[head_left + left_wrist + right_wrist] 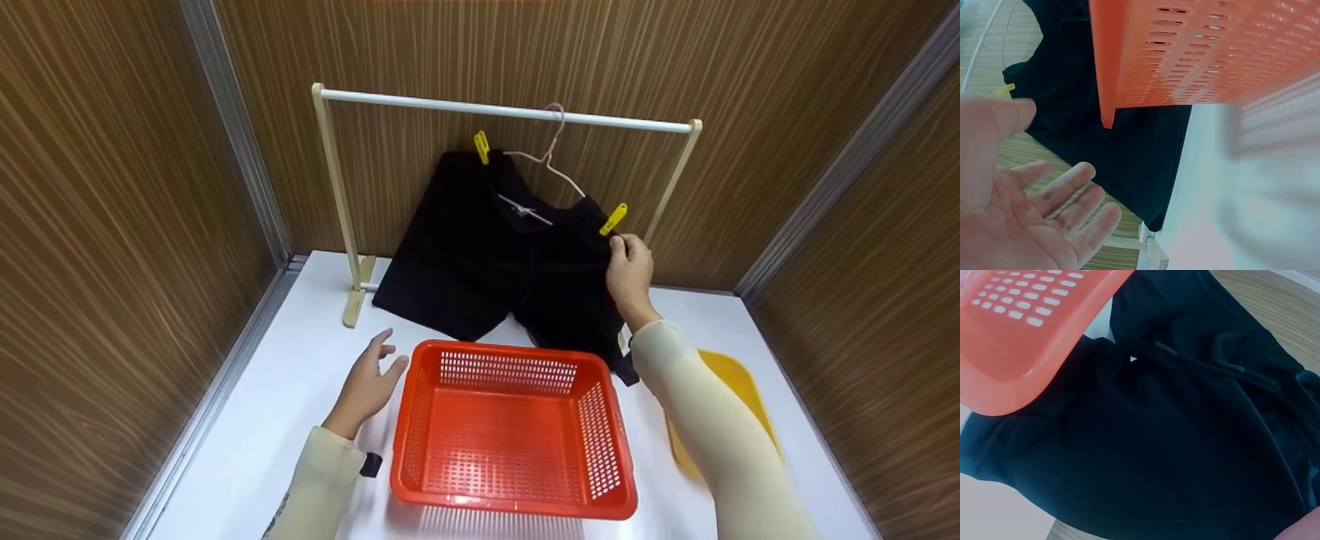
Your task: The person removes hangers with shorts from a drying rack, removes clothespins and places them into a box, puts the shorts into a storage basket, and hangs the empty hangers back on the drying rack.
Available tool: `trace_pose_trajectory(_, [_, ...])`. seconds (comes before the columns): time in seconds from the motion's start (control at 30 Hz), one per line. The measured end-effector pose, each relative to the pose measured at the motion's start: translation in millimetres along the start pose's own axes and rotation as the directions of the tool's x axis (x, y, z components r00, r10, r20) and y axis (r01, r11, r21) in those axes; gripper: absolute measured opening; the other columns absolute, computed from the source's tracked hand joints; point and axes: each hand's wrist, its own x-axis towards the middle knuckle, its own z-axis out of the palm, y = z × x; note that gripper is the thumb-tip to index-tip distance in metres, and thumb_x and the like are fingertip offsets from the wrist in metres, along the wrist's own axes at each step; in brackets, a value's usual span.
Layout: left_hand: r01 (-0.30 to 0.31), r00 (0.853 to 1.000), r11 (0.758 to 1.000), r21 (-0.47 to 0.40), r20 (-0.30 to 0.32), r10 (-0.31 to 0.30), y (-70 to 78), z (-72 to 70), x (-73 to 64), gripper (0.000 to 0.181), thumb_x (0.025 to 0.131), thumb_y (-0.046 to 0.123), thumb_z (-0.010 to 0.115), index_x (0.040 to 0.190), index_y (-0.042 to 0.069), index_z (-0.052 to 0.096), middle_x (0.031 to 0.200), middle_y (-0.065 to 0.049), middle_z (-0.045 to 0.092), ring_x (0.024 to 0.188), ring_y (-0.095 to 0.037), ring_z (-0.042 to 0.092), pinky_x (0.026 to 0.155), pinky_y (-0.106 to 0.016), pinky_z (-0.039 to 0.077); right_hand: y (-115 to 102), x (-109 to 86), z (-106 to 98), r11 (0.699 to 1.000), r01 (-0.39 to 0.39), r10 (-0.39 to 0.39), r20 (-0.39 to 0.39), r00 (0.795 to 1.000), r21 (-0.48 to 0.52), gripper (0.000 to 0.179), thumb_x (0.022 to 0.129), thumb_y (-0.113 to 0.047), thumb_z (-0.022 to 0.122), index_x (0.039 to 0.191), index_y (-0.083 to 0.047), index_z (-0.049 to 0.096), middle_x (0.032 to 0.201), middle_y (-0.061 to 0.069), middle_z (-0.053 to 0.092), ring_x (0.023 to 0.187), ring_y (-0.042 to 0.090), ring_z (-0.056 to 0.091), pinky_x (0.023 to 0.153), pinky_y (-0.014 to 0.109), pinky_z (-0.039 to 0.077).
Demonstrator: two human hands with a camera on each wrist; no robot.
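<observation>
Black shorts (480,247) hang from a pink wire hanger (550,159) on the rack. One yellow clothespin (481,147) is on the waistband's left side, another clothespin (614,219) on its right. My right hand (631,274) pinches the edge of the shorts just below the right clothespin; in the right wrist view the black cloth (1145,439) fills most of the frame. My left hand (369,386) is beside the red basket's (607,420) left rim, fingers spread and holding nothing. The left wrist view shows its open palm (1033,225) in front of the shorts.
The rack's white bar (450,107) runs across the back on wooden posts, with a wooden foot (358,296) at left. A yellow tray (731,375) lies partly behind my right forearm. Wood-grained panels (112,225) enclose the white table (255,420) on three sides.
</observation>
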Motion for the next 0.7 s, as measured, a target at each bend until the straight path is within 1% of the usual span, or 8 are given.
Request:
trace_pose_trajectory(0.17, [-0.003, 1.000, 1.000, 0.003, -0.004, 0.003, 3.4, -1.4, 0.6, 0.062, 0.105, 0.027, 0.060, 0.159, 0.011, 0.037, 0.145, -0.020, 0.056, 0.141, -0.038, 0.047, 0.114, -0.059, 0.038, -7, 1.1, -6, 1.000, 0.000, 0.001, -0.029, 1.000, 0.027, 0.026, 0.109, -0.014, 0.051, 0.106, 0.006, 0.066, 0.104, 0.017, 0.064, 0.095, 0.023, 0.055, 0.090, 0.034, 0.042])
trace_pose_trajectory(0.27, [-0.013, 1.000, 1.000, 0.005, -0.004, 0.013, 4.4, -1.7, 0.1, 0.061, 0.105, 0.027, 0.060, 0.159, 0.011, 0.037, 0.145, -0.019, 0.056, 0.140, -0.037, 0.048, 0.114, -0.058, 0.038, -10, 0.8, -9, 0.999, -0.002, 0.004, -0.045, 0.999, 0.037, 0.026, 0.109, -0.014, 0.051, 0.106, 0.007, 0.066, 0.101, 0.016, 0.063, 0.092, 0.021, 0.054, 0.087, 0.031, 0.041])
trace_pose_trajectory(0.5, [-0.023, 1.000, 1.000, -0.005, -0.009, 0.022, 4.0, -2.0, -3.7, 0.061, 0.104, 0.025, 0.061, 0.158, 0.009, 0.038, 0.144, -0.020, 0.057, 0.140, -0.037, 0.048, 0.114, -0.057, 0.038, -13, -1.2, -17, 0.999, -0.008, 0.011, -0.067, 0.998, 0.039, 0.026, 0.109, -0.015, 0.051, 0.106, 0.006, 0.066, 0.100, 0.014, 0.063, 0.090, 0.019, 0.053, 0.086, 0.029, 0.040])
trace_pose_trajectory(0.63, [-0.028, 1.000, 1.000, -0.006, -0.003, 0.028, 5.0, -3.4, -6.0, 0.061, 0.105, 0.025, 0.060, 0.158, 0.009, 0.037, 0.144, -0.020, 0.057, 0.139, -0.037, 0.048, 0.114, -0.056, 0.038, -16, -2.8, -20, 0.999, 0.008, -0.004, -0.079, 0.997, 0.047, 0.025, 0.108, -0.013, 0.053, 0.103, 0.007, 0.066, 0.098, 0.014, 0.062, 0.090, 0.019, 0.053, 0.086, 0.029, 0.040])
trace_pose_trajectory(0.7, [-0.033, 0.999, 0.999, -0.008, -0.001, 0.033, 6.0, -4.4, -6.9, 0.061, 0.105, 0.025, 0.060, 0.158, 0.009, 0.037, 0.144, -0.020, 0.057, 0.139, -0.037, 0.048, 0.114, -0.056, 0.038, -17, -4.8, -21, 0.999, 0.017, -0.014, -0.072, 0.997, 0.052, 0.025, 0.108, -0.014, 0.053, 0.103, 0.007, 0.065, 0.098, 0.014, 0.061, 0.090, 0.019, 0.053, 0.086, 0.029, 0.041])
